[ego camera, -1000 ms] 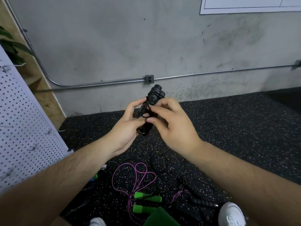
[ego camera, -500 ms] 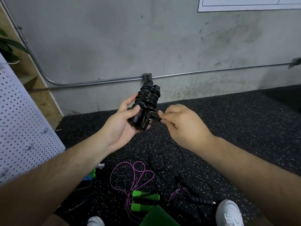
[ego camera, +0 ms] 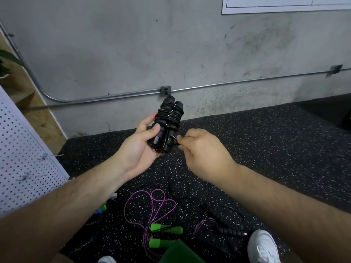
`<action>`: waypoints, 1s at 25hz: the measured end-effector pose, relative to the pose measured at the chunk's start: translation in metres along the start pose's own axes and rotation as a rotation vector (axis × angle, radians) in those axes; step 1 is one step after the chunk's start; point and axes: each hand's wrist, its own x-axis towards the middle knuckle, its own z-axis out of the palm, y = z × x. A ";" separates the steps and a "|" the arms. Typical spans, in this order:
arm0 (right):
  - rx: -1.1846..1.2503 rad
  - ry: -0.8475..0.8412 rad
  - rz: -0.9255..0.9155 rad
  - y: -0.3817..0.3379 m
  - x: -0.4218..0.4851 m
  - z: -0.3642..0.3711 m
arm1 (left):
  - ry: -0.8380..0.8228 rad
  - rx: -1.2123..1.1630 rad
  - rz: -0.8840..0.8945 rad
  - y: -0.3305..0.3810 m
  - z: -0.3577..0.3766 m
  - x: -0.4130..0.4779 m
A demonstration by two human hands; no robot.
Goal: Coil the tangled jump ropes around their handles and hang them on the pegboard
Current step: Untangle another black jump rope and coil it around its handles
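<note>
Setting: speckled rubber floor (ego camera: pixel 266 149) meeting a bare concrete wall (ego camera: pixel 133 44), seen through my head camera.
Pegboard (ego camera: pixel 22 158): white, at far left, well apart from both hands.
Item held: black jump rope (ego camera: pixel 169 118), cord wound in tight turns round its two handles, which stand side by side and upright in front of the wall.
Left hand (ego camera: pixel 138 149): wrapped round the handles' lower ends, thumb across the front.
Right hand (ego camera: pixel 205 150): fingertips pinching the loose cord tail (ego camera: pixel 175 143) just beside the bundle's base.
Step, my reading: securing the tail; hanging not yet begun.
Awaiting: purple rope (ego camera: pixel 144 205) with green handles (ego camera: pixel 166 229), plus black ribbed handles (ego camera: pixel 228 230), tangled on the floor near a white shoe (ego camera: pixel 264 245).
Risk one: if the pinch slips before the tail is tucked, I expect the stiff cord to spring and the turns to unwind.
Risk two: a hard sideways pull could split the handles apart in the left grip.
Risk three: a dropped tail may snag the tangle below.
</note>
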 end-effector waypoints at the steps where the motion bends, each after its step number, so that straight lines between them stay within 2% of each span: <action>1: 0.015 -0.023 0.011 -0.004 -0.002 0.001 | 0.005 0.008 -0.004 -0.001 0.001 -0.001; 4: 0.120 -0.063 0.166 -0.010 -0.004 0.001 | 0.021 0.012 -0.012 -0.003 0.004 -0.001; 10: 0.433 -0.004 0.499 -0.017 -0.006 0.012 | 0.049 0.009 -0.024 -0.003 0.005 -0.002; 15: 0.358 0.151 0.376 -0.015 -0.007 0.019 | 0.046 0.026 0.021 0.000 0.011 -0.003; 19: 0.322 0.192 0.301 -0.012 -0.006 0.022 | 0.044 0.008 0.018 0.002 0.009 -0.004; 23: 0.253 0.246 0.150 -0.012 -0.005 0.023 | 0.007 0.001 -0.026 0.000 0.006 -0.009; 25: 0.306 0.259 0.156 -0.013 -0.001 0.024 | 0.003 -0.016 -0.030 0.001 0.005 -0.010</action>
